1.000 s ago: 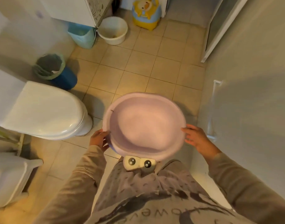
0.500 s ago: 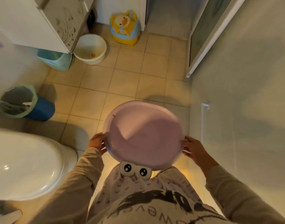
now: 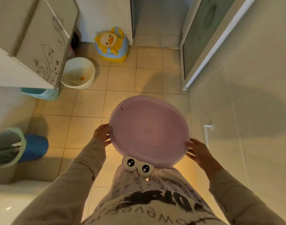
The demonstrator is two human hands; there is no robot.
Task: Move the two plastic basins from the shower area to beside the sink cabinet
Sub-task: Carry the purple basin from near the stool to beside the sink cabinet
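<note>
I hold a round pink plastic basin (image 3: 148, 130) in front of my waist, above the tiled floor. My left hand (image 3: 102, 133) grips its left rim and my right hand (image 3: 197, 151) grips its right rim. A white plastic basin (image 3: 78, 73) with a small yellow item inside sits on the floor beside the corner of the white sink cabinet (image 3: 41, 46) at the upper left.
A yellow and blue duck potty (image 3: 112, 44) stands by the far wall. A teal tub (image 3: 41, 93) sits under the cabinet. A blue bin with a green liner (image 3: 17, 147) is at the left. The shower door frame (image 3: 203, 51) is at the upper right, a wall on the right.
The view has advanced toward the sink cabinet with the pink basin carried along. The cabinet, white basin and potty appear nearer, and the toilet has slipped out of view.
</note>
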